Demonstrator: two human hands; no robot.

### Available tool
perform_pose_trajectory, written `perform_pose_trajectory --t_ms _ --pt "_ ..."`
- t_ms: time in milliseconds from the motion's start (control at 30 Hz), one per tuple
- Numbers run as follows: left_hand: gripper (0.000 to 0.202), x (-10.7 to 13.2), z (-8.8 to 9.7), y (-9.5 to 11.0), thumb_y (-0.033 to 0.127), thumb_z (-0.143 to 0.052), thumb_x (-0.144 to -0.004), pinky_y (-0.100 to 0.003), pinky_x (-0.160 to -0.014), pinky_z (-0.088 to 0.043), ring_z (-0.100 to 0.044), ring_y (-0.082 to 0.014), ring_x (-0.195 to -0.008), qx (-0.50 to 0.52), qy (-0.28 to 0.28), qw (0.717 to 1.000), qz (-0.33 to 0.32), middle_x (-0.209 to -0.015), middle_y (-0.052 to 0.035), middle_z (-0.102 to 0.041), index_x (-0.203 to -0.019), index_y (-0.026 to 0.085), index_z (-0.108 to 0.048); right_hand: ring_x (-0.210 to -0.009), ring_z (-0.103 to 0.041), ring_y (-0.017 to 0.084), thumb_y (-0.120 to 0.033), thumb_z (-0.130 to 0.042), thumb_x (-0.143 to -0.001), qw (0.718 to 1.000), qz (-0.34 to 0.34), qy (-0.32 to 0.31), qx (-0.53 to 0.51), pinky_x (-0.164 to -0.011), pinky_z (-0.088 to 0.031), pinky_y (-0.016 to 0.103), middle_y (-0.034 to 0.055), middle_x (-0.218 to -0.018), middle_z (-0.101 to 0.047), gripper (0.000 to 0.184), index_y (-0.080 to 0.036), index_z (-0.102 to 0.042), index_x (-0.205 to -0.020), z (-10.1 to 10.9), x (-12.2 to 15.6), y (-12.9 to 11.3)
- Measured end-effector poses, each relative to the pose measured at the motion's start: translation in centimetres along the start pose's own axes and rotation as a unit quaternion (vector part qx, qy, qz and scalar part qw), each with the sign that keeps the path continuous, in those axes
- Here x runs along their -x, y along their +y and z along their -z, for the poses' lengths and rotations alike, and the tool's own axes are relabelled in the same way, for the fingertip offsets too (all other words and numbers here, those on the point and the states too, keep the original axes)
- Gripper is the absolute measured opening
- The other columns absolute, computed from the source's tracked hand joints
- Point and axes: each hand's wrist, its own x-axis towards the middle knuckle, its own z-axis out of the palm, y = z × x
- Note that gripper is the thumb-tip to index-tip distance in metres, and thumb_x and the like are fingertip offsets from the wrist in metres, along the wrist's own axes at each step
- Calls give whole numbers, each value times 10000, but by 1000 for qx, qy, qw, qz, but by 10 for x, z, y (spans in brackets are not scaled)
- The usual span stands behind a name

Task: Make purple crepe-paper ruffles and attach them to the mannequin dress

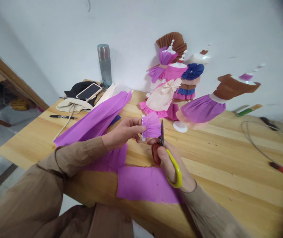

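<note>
While the left hand (125,130) pinches its left side between thumb and fingers, the small gathered paper (153,125) is held up over the middle of the worktop (220,165), clear of the wood. The right hand (174,163) is closed around the handles of the scissors (161,140), just right of the paper and a little lower. Their blades point up along the paper's right edge; whether they touch it I cannot tell. Some right fingertips sit just below the paper, partly hidden.

The gathered paper is purple and thin, its soft pleats running from left to right and spreading slightly toward a wavy right edge. A narrow white strip borders its left side, next to the left thumb. The scissors have dark blades, one yellow handle loop and a red part on the other side.

Below the hands, a flat purple sheet (145,185) lies close to the worktop's front edge. Left of it, a larger folded purple paper (94,120) stretches from near that edge toward the back, partly beneath the left forearm. Several dressed figures (172,71) stand along the back edge.
</note>
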Motion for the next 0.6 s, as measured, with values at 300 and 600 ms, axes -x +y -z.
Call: perform_pose_trajectory --t_ms 300,600 --pt "353 -1 0 -1 411 -804 -695 -192 -523 -474 -554 -70 -593 8 -5 1000 -5 -671 8 -583 -717 120 -606 -694 -625 223 -656 -350 -959 1000 -19 14 4 -594 -471 328 47 -681 -613 554 -183 -629 -1036 0 1 3" --pt "361 -1 0 -1 416 -807 -694 -190 -518 -483 -568 -70 -587 10 -5 1000 -5 -672 9 -586 -714 120 -602 -586 -565 184 -661 -360 -949 999 -33 16 3 -536 -430 296 9 -582 -545 557 -181 -642 -953 0 0 -4"
